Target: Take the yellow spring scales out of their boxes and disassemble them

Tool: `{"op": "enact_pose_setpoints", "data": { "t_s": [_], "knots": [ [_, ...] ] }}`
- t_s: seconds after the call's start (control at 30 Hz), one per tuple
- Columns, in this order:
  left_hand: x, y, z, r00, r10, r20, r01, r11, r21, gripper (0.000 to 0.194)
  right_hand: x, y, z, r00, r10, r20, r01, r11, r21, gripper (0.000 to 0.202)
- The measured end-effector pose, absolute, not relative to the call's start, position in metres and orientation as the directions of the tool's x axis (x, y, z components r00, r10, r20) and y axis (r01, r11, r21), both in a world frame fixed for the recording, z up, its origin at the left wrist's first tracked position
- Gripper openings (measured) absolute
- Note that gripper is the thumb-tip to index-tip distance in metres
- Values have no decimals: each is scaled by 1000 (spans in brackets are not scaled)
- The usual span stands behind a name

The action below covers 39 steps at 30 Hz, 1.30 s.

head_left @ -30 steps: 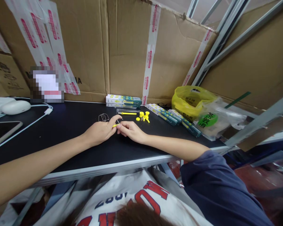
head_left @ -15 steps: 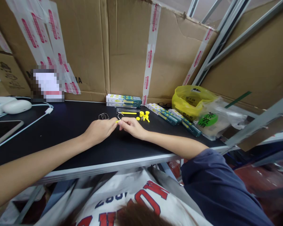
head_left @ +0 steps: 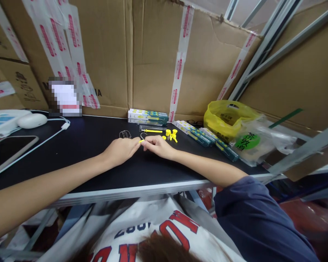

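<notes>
My left hand [head_left: 120,150] and my right hand [head_left: 160,147] meet just above the black tabletop, fingertips close together. Between them is a small yellow plastic piece [head_left: 141,141] with a thin, curved metal hook [head_left: 143,134] rising from it. The left fingers are closed on the yellow piece, while the right thumb and finger pinch at the hook's side. My fingers hide most of both parts. Bent metal wires [head_left: 125,134] lie behind my left hand. Beyond my right hand are loose yellow plastic parts [head_left: 172,135] and a clear tube with a yellow rod [head_left: 153,130].
Printed boxes [head_left: 147,115] stand at the back, with more boxes [head_left: 195,134] to the right. A yellow plastic bag [head_left: 226,118] and a clear bag [head_left: 253,143] sit near the metal shelf post. At left lie a phone [head_left: 9,153], a cable and a white device [head_left: 32,120].
The whole view has shifted slightly, so things appear a little further right. Both hands keep nearly the same pinch around the small yellow piece and hook.
</notes>
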<state>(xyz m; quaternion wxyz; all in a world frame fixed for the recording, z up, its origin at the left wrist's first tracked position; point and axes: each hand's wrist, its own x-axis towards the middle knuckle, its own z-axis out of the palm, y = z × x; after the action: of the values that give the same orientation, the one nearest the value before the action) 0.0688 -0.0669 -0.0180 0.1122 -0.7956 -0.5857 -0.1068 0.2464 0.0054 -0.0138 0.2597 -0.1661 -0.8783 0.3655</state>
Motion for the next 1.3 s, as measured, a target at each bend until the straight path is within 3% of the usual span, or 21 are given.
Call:
{"op": "enact_pose_setpoints", "data": {
  "t_s": [0.13, 0.37, 0.6, 0.97, 1.2, 1.3],
  "knots": [
    [67, -64, -23, 312, 910, 273, 950, -307, -59, 36, 248, 9, -14, -858, 417, 300, 96, 704, -704, 49],
    [66, -65, -29, 357, 877, 321, 934, -332, -131, 38, 245, 3, -19, -789, 552, 269, 141, 590, -795, 49],
    [67, -68, -24, 397, 856, 331, 916, -346, -204, 32, 248, 3, -17, -840, 497, 217, 49, 468, -882, 49],
    [71, -73, -12, 336, 893, 299, 937, -287, -198, 33, 248, -4, -7, -794, 503, 341, 44, 607, -793, 48],
    [74, -74, -11, 290, 925, 245, 954, -259, -152, 34, 245, -3, -12, -784, 564, 260, 107, 535, -838, 47],
    [74, -74, -11, 291, 928, 231, 954, -263, -146, 34, 245, -2, -13, -796, 542, 269, 129, 586, -800, 46]
  ]
}}
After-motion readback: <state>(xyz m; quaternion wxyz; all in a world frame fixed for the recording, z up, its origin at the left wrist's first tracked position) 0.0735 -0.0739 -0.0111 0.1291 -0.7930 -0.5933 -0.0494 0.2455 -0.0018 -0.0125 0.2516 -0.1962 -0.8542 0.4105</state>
